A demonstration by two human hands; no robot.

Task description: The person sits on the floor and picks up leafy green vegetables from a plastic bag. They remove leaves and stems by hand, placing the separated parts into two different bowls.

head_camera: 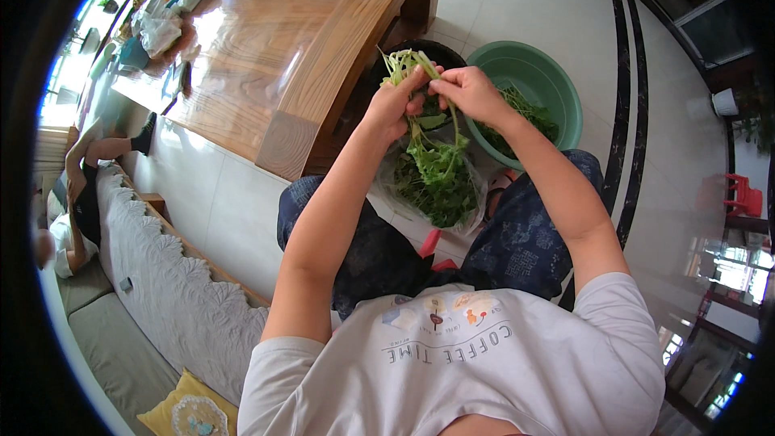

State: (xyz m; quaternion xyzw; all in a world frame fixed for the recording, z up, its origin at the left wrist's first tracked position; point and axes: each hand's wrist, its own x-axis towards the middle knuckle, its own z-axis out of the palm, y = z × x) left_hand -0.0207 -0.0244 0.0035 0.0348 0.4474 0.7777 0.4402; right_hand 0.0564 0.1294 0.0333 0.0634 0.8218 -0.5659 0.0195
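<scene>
My left hand (393, 100) is closed around a bunch of leafy green vegetable stalks (396, 66), pale stem ends pointing up and away. My right hand (472, 94) touches it, fingers pinching one of the stalks. The leaves (433, 160) hang down over a clear plastic bag (478, 184) of more greens on the floor between my knees. Beyond the hands stands a dark round container (448, 51), partly hidden, with some leaves showing in it. To its right, a green plastic basin (566, 97) holds picked greens (524, 115).
A wooden table (266, 42) with plastic bags (158, 27) and other items stands at the upper left. A person (75, 212) is on the sofa (115, 339) at the far left. A red plastic stool (743, 195) is at the far right, beyond the tiled floor.
</scene>
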